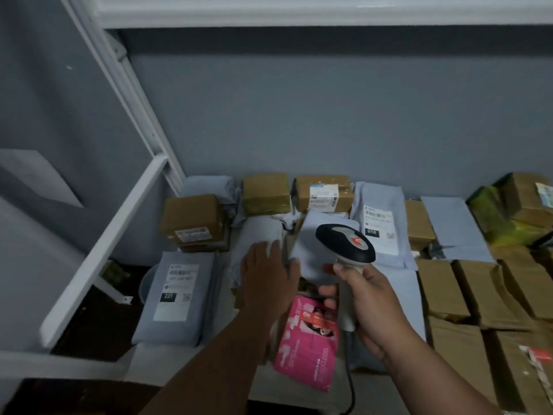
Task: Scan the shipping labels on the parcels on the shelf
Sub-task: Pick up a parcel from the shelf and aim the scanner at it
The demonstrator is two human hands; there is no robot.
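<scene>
My right hand [371,301] grips the handle of a corded barcode scanner [345,241], its black and grey head pointing away over the parcels. My left hand [266,277] holds the left edge of a small grey mailer [311,244], tilted up off the pile; its label is not visible. A grey mailer with a label marked 231 [176,289] lies to the left. Another labelled grey mailer marked 010 [378,226] lies behind the scanner. A pink packet [308,339] lies under my hands.
Brown cardboard boxes [194,218] stand along the back, one with a white label [323,194]. More brown boxes [478,298] fill the right side, with a yellow-green wrapped parcel [496,217] behind them. A white shelf frame [98,250] borders the left; a shelf board [299,10] runs overhead.
</scene>
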